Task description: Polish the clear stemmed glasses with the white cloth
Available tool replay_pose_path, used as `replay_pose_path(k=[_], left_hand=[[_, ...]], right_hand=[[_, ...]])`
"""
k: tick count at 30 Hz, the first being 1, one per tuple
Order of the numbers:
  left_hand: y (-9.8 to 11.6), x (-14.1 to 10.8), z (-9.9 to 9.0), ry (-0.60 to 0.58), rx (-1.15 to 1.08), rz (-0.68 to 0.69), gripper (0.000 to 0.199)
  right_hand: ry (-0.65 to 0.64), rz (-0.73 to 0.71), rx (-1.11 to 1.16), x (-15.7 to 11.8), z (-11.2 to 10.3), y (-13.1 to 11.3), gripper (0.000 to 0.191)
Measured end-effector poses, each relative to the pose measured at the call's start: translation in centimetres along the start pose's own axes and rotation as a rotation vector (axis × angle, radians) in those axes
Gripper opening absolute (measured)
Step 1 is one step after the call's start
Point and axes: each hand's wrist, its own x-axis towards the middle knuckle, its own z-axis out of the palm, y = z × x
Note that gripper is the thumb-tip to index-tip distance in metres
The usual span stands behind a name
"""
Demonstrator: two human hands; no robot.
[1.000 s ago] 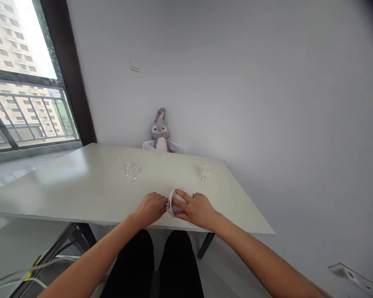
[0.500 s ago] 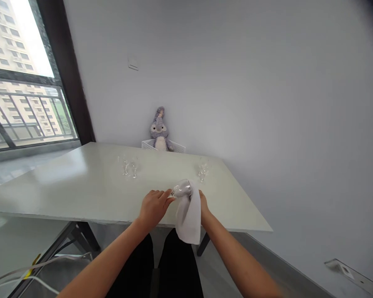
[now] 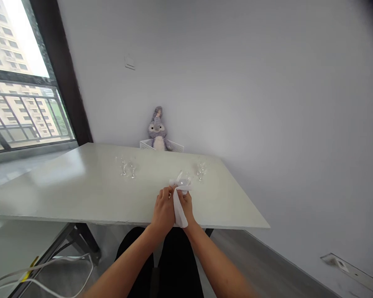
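Now bringing the left hand (image 3: 163, 210) and right hand (image 3: 185, 203) close together over the near part of the tabletop (image 3: 65, 190), after a wider spread a moment ago; turning the stemmed glass (image 3: 183, 179) from a sideways lie to a bowl-up tilt, away from the body; baring more of the bowl than before, with the white cloth (image 3: 179, 210) gathered lower down and hanging between the wrists; so seemingly shifting cloth contact from the bowl to the lower part of the glass.

Clamped with the right on the cloth and, through it, seemingly on the glass; curled with the left beside the cloth, but cannot tell whether gripping stem, foot or fabric; cannot see the stem for fingers and cloth.

Left standing on the tabletop, two stemmed glasses (image 3: 132, 169) farther off to the left, and more clear glassware (image 3: 201, 170) just beyond the held glass to the right; unchanged in placement, and untouched.
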Motion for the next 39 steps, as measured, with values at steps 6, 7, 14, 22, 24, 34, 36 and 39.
replay_pose_path(k=[6, 7, 14, 22, 24, 34, 36, 39], left_hand=[[-1.5, 0.5, -1.6, -0.219, -0.328, -0.027, 0.037], [-1.7, 0.7, -1.7, -0.213, -0.407, -0.092, 0.036], [-2.4, 2.7, -1.6, -0.205, -0.990, -0.526, 0.071], [-2.1, 2.2, -3.1, -0.435, -1.636, -0.668, 0.050], [-1.7, 2.1, -3.4, -0.405, -1.651, -0.650, 0.049], [-0.8, 1.8, -3.0, 0.170, -1.135, -0.712, 0.047], [-0.4, 1.3, -2.7, 0.338, -1.088, -0.684, 0.047], [0.4, 0.5, -2.2, 0.500, -0.998, -0.535, 0.051]], right_hand=[[0.165, 0.004, -0.234, 0.6, -1.7, -0.1, 0.031], [0.182, -0.015, -0.282, 0.6, -1.9, -0.2, 0.030], [-0.087, -0.034, -0.510, -0.9, -1.4, -0.1, 0.023], [-0.637, 0.470, 0.282, -4.3, -0.4, -2.1, 0.039], [-0.648, 0.493, 0.411, -5.1, -0.3, -2.2, 0.039], [-0.109, 0.139, -0.197, -4.0, -1.5, -0.5, 0.028], [0.011, 0.088, -0.233, -4.4, -1.1, 0.2, 0.033], [0.017, 0.142, -0.154, -5.0, 0.1, 1.4, 0.039]])
